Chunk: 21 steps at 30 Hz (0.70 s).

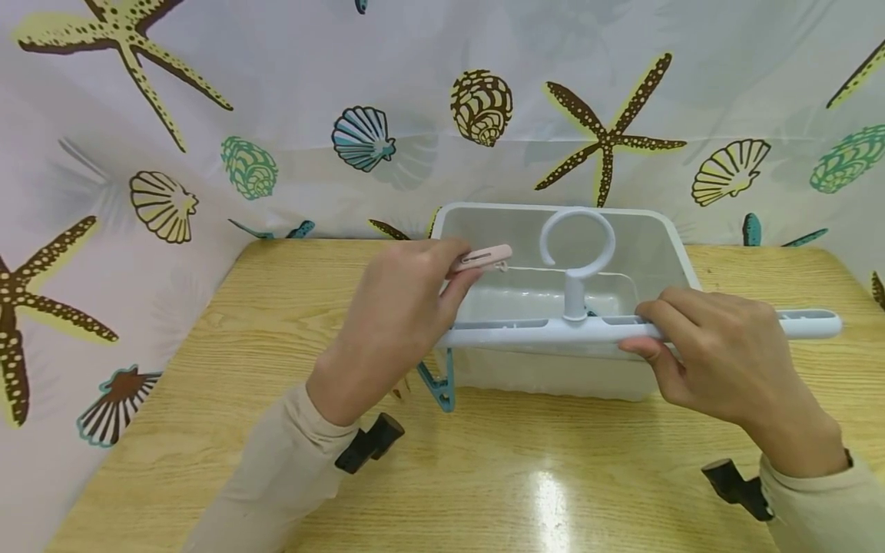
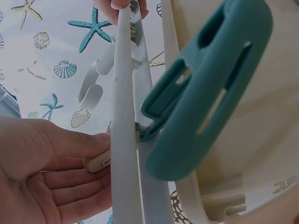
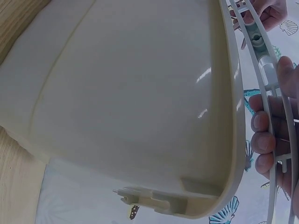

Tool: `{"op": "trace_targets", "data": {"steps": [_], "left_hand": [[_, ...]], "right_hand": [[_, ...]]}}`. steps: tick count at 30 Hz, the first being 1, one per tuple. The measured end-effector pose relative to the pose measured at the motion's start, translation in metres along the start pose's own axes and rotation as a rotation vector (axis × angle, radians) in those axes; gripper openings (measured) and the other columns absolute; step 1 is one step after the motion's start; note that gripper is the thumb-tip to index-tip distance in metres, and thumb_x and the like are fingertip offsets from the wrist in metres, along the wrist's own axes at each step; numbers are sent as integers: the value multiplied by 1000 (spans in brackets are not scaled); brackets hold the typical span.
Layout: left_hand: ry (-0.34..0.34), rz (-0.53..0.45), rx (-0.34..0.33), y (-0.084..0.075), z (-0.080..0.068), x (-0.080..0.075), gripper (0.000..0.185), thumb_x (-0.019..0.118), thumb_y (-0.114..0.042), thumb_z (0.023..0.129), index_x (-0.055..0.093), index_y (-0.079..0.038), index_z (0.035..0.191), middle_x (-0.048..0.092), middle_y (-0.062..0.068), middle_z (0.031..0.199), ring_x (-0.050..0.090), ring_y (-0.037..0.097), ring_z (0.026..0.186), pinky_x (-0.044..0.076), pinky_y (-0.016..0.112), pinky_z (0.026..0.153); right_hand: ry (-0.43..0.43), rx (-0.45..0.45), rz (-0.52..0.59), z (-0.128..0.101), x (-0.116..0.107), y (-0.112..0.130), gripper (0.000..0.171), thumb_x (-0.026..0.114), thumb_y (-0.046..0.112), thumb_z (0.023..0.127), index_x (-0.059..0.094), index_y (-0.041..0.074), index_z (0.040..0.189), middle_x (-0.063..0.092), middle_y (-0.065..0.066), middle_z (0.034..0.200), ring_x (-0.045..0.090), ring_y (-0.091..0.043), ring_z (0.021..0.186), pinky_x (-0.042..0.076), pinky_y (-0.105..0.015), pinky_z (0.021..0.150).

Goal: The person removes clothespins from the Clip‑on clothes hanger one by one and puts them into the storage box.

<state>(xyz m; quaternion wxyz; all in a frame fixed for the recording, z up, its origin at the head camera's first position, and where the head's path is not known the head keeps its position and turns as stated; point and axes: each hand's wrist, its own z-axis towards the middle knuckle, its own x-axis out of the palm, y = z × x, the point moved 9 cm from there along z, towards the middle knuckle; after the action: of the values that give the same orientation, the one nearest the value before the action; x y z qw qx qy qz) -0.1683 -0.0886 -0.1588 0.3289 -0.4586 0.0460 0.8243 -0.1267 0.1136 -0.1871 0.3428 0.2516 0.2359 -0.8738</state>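
Note:
My right hand (image 1: 726,357) grips a white plastic hanger bar (image 1: 532,332) by its right part. A round open hook (image 1: 600,265) rises from the bar's middle. Between thumb and fingers, my left hand (image 1: 394,322) pinches a pale pink clip (image 1: 487,257) near the left end of the bar. From that end hangs a teal clip (image 1: 442,388), large in the left wrist view (image 2: 215,93). In that view the bar partly covers the pink clip, so I cannot tell whether it is attached. The right wrist view shows curled fingers (image 3: 264,142) around the slotted bar.
A white plastic bin (image 1: 553,376) stands on the wooden table (image 1: 290,322) just under and behind the hanger. Some teal shows inside it, mostly hidden by the bar. Behind the table hangs a cloth (image 1: 429,46) printed with starfish and shells.

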Motion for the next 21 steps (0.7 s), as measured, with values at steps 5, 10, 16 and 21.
{"op": "trace_targets", "data": {"steps": [5, 10, 16, 21], "left_hand": [[4, 2, -3, 1, 1, 2, 14, 70, -12, 89, 69, 0, 94, 69, 8, 79, 55, 17, 60, 47, 30, 58], [44, 2, -29, 2, 0, 7, 14, 68, -13, 91, 69, 0, 96, 68, 7, 78, 53, 19, 61, 45, 30, 57], [91, -4, -69, 6, 0, 12, 19, 66, -15, 93, 70, 1, 102, 66, 7, 77, 51, 19, 60, 42, 29, 55], [109, 2, -81, 8, 0, 14, 16, 66, -15, 93, 70, 0, 99, 63, 6, 74, 48, 18, 59, 40, 28, 53]], "right_hand": [[5, 2, -2, -1, 0, 0, 56, 37, 47, 102, 60, 4, 76, 48, 1, 61, 36, -12, 40, 30, -30, 34], [12, 7, 4, -1, 0, 0, 56, 37, 48, 102, 60, 4, 76, 49, 0, 62, 37, -12, 41, 31, -30, 35], [12, 8, 0, -2, 0, 0, 56, 37, 48, 102, 60, 4, 76, 49, 0, 61, 36, -11, 41, 31, -30, 35], [7, 3, -6, -2, -1, 1, 56, 36, 48, 102, 59, 5, 75, 46, 1, 60, 34, -10, 40, 28, -29, 34]]}}
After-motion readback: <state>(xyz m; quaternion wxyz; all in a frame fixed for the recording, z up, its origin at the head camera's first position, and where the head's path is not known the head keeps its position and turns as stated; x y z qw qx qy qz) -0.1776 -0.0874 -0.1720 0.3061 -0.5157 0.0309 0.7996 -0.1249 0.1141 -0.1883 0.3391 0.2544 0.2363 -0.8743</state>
